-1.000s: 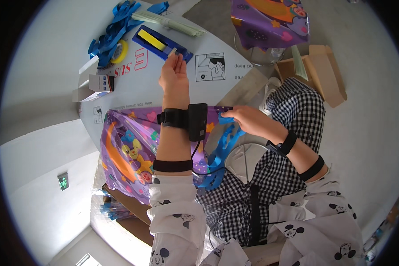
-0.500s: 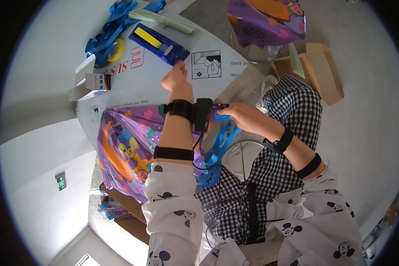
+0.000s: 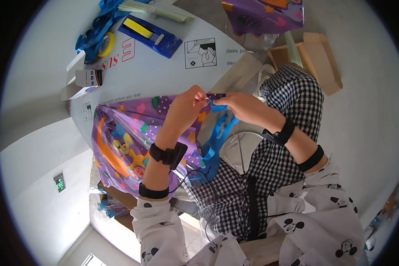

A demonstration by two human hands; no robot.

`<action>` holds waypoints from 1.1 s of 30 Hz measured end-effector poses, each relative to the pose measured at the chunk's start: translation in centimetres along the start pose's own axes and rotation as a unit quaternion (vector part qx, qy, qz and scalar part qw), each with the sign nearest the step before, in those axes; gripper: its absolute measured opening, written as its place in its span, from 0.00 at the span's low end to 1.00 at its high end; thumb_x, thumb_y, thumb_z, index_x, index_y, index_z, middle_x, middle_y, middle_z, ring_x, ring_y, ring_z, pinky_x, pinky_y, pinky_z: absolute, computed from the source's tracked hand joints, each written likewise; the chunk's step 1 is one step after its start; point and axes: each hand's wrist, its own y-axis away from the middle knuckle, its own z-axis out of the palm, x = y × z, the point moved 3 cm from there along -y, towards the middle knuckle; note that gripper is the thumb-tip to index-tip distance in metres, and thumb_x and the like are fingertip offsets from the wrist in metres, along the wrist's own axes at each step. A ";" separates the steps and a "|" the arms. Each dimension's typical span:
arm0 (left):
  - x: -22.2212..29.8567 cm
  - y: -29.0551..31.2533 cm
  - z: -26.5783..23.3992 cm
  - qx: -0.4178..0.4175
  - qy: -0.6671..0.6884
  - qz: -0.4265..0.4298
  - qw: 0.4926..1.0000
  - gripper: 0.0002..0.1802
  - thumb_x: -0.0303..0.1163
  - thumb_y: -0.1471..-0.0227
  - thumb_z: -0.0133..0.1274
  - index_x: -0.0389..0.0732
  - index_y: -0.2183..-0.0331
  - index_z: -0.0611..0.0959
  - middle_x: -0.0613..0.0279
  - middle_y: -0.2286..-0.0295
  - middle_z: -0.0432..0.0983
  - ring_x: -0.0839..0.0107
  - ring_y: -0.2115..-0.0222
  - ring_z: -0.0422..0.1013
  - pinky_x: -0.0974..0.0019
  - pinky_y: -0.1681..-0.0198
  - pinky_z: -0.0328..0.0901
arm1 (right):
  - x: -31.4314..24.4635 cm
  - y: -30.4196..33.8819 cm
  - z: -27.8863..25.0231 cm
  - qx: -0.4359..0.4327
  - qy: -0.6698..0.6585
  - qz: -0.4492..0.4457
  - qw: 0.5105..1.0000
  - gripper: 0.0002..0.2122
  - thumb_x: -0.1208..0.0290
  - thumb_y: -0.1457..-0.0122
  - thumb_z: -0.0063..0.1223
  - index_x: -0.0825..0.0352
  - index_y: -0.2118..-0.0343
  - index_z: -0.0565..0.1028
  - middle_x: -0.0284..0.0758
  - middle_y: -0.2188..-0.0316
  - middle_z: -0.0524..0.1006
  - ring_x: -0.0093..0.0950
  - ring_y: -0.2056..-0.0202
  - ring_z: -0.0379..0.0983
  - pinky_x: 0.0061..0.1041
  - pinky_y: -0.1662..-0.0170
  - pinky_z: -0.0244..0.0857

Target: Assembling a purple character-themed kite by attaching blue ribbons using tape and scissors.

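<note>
Left grip (image 3: pixel 186 111), 1: thumb and fingers drawn together at the fingertips, pinched on a small clear scrap (image 3: pixel 208 101). Right grip (image 3: pixel 244 106), 1: closed, pinching the upper end of a blue ribbon (image 3: pixel 217 144) against the edge of a purple sheet (image 3: pixel 119 155); fingertips of both near one another.
Purple sheet, glossy, bear-and-moon print: spread along the near edge of the pale surface (image 3: pixel 164 80) and hanging below it; left forearm (image 3: pixel 156 175) lies across the view, hiding part of it.
On the surface, far side: blue tape dispenser (image 3: pixel 168 46) with yellow roll, 1; yellow-rimmed tape roll (image 3: pixel 107 43), 1; blue ribbon heap (image 3: pixel 93 37), 1; bundle of pale sticks (image 3: pixel 164 12), 1, number uncounted; small open carton (image 3: pixel 86 77), 1, bearing a dark printed panel.
Markings: red lettering and black hand pictograms on the surface; green wall sign (image 3: pixel 60 182).
Beyond: second purple printed item (image 3: pixel 270 20), 1; open brown box (image 3: pixel 326 66), 1, on the floor.
</note>
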 end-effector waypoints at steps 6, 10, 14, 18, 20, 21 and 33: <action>-0.6 -2.1 0.4 -0.120 -0.047 -0.047 0.991 0.17 0.23 0.54 0.56 0.36 0.62 0.67 0.52 0.76 0.77 0.52 0.71 0.75 0.57 0.69 0.66 | -0.1 -0.2 0.2 -0.007 0.002 -0.001 1.000 0.19 0.84 0.47 0.49 0.64 0.51 0.74 0.42 0.64 0.75 0.41 0.64 0.74 0.35 0.62 0.66; -0.6 -3.5 0.9 -0.155 -0.114 -0.028 0.981 0.16 0.21 0.56 0.55 0.36 0.65 0.67 0.54 0.76 0.78 0.60 0.71 0.76 0.64 0.67 0.67 | 0.0 -0.1 0.3 0.010 0.004 -0.016 1.000 0.19 0.85 0.49 0.48 0.64 0.52 0.75 0.42 0.63 0.76 0.42 0.62 0.74 0.37 0.61 0.67; -0.8 -4.5 1.3 -0.187 -0.191 -0.026 0.963 0.15 0.22 0.57 0.56 0.36 0.66 0.68 0.54 0.75 0.77 0.60 0.71 0.76 0.64 0.67 0.67 | -0.3 -0.1 0.2 -0.007 -0.002 0.010 1.000 0.20 0.87 0.50 0.47 0.64 0.54 0.75 0.42 0.63 0.76 0.42 0.60 0.73 0.38 0.60 0.67; -0.7 -4.6 0.7 -0.181 -0.148 -0.047 0.971 0.15 0.22 0.56 0.55 0.36 0.65 0.68 0.56 0.74 0.76 0.64 0.70 0.76 0.66 0.66 0.68 | -0.5 -0.1 0.1 -0.012 0.006 0.017 1.000 0.21 0.87 0.50 0.46 0.64 0.53 0.75 0.42 0.63 0.76 0.42 0.61 0.74 0.38 0.60 0.67; -0.5 -4.7 0.4 -0.128 -0.014 -0.052 0.990 0.14 0.21 0.54 0.54 0.36 0.64 0.69 0.59 0.73 0.74 0.69 0.68 0.74 0.68 0.63 0.68 | -0.2 -0.1 0.3 0.013 0.012 -0.015 1.000 0.21 0.87 0.51 0.46 0.63 0.52 0.74 0.42 0.63 0.76 0.42 0.61 0.74 0.39 0.61 0.67; -0.4 -4.6 0.4 -0.129 -0.014 -0.050 0.990 0.14 0.21 0.54 0.54 0.36 0.64 0.69 0.59 0.73 0.74 0.69 0.68 0.74 0.68 0.63 0.68 | -0.1 0.0 0.3 0.013 0.012 -0.013 1.000 0.21 0.87 0.51 0.46 0.63 0.52 0.74 0.42 0.63 0.76 0.42 0.61 0.74 0.39 0.61 0.67; -1.9 -2.2 1.3 -0.091 0.040 -0.082 0.992 0.14 0.19 0.51 0.50 0.36 0.62 0.66 0.60 0.72 0.71 0.72 0.68 0.73 0.71 0.64 0.69 | -0.8 0.0 0.2 -0.004 0.026 -0.003 1.000 0.20 0.85 0.47 0.47 0.62 0.50 0.74 0.41 0.67 0.75 0.40 0.67 0.73 0.35 0.65 0.66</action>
